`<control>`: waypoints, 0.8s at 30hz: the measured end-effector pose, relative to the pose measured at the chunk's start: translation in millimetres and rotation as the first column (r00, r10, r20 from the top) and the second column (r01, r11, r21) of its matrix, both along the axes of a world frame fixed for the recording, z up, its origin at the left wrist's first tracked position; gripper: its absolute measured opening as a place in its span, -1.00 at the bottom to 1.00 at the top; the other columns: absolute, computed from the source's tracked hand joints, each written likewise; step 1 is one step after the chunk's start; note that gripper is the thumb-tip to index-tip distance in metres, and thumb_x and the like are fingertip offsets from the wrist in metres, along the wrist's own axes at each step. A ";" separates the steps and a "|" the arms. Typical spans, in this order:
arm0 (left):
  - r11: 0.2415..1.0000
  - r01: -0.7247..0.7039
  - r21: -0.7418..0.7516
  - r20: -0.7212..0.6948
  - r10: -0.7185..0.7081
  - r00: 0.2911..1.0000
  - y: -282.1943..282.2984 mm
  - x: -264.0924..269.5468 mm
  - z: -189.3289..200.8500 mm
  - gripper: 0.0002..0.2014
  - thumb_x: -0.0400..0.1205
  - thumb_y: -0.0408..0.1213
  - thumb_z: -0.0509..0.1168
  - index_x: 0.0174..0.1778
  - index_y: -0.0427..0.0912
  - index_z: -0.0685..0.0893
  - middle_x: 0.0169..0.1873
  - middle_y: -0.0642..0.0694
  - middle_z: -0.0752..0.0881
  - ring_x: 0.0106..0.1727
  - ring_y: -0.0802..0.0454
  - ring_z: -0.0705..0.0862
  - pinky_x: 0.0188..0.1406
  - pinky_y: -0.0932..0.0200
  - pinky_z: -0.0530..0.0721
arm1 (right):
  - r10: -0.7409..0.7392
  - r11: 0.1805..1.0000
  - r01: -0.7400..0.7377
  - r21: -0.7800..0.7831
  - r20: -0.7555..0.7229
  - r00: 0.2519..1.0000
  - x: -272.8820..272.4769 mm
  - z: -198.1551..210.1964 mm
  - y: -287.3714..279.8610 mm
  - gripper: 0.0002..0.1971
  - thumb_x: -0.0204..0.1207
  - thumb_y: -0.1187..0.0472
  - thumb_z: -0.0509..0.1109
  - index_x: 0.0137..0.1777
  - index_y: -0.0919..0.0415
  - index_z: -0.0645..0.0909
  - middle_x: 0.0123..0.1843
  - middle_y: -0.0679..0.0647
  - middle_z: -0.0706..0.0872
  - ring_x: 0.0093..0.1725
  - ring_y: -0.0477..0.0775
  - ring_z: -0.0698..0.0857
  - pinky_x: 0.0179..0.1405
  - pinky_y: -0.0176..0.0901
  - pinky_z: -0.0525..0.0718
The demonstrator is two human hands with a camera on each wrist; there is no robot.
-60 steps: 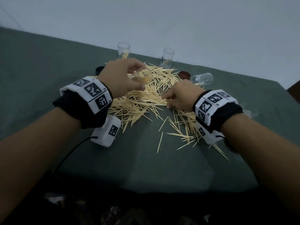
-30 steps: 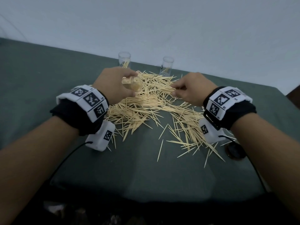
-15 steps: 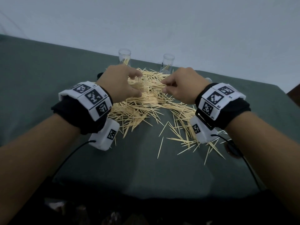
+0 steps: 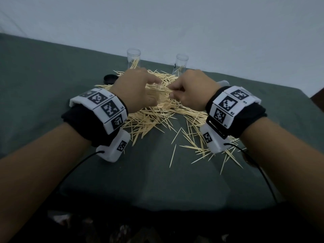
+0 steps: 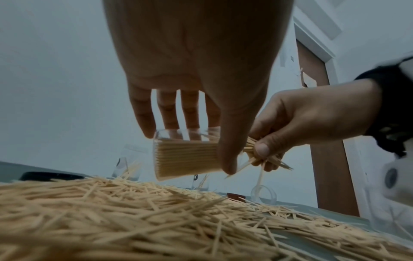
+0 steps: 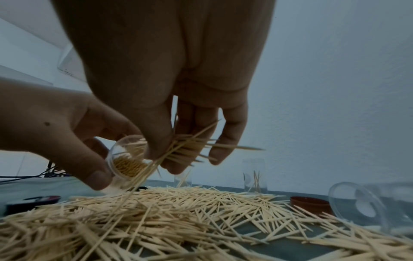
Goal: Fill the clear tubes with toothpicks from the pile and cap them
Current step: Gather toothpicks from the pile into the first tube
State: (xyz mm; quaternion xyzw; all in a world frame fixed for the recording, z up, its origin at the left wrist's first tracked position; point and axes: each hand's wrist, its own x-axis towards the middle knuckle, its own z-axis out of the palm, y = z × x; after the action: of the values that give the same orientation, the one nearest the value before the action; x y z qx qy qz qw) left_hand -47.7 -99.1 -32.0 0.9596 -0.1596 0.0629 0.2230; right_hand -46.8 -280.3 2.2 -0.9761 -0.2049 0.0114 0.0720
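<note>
We judged the risk plain: the bundle (image 6: 190, 146) pinched in our right hand (image 4: 190, 92) was splayed at the tips, so sticks could catch the rim and spill back onto the pile (image 4: 157, 116). Our left hand (image 4: 135, 92) gripped the tube (image 5: 185, 155) on its side, above the pile near the bench's (image 4: 43, 88) far edge. The tube looked clear, already packed nearly full with neat, parallel toothpicks.
</note>
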 end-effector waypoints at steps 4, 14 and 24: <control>0.994 -0.019 -0.104 -0.051 0.014 0.999 0.5 1.3 -0.6 -0.42 0.41 0.01 0.58 0.38 0.10 0.65 0.18 0.04 0.67 0.19 0.07 0.59 0.16 0.12 0.52 | 0.009 1.000 -0.009 0.006 0.040 0.999 4.4 -5.9 -0.6 -0.76 0.63 0.09 0.37 0.04 0.25 0.76 -0.13 0.16 0.80 -0.12 0.07 0.70 0.02 -0.11 0.62; 0.956 -0.070 -0.285 -0.165 0.023 0.986 7.1 3.5 2.6 -0.40 0.39 0.03 0.58 0.38 0.12 0.64 0.14 0.13 0.71 0.10 0.18 0.67 -0.20 0.44 0.46 | 0.052 0.967 -0.102 0.233 0.215 0.975 5.1 -20.5 -2.1 -0.73 0.55 0.13 0.47 0.24 0.11 0.75 0.02 0.07 0.84 0.04 0.00 0.75 0.05 -0.46 0.41; 0.956 -0.050 -0.290 -0.191 -0.007 0.982 5.9 0.5 2.5 -0.40 0.41 0.05 0.57 0.38 0.09 0.64 0.13 0.09 0.71 0.10 0.17 0.68 0.05 0.20 0.59 | 0.145 0.962 -0.209 0.178 0.317 0.937 17.9 -40.4 -10.7 -0.74 0.57 0.20 0.44 0.23 0.06 0.75 -0.13 0.11 0.62 -0.14 0.08 0.56 -0.09 -0.20 0.38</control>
State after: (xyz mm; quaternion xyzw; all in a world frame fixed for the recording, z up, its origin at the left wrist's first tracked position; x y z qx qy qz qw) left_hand -47.2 -93.2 -29.6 0.9192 -0.1159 -0.0035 0.3764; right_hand -28.8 -291.0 -38.2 -0.9308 -0.3008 -0.1527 0.1407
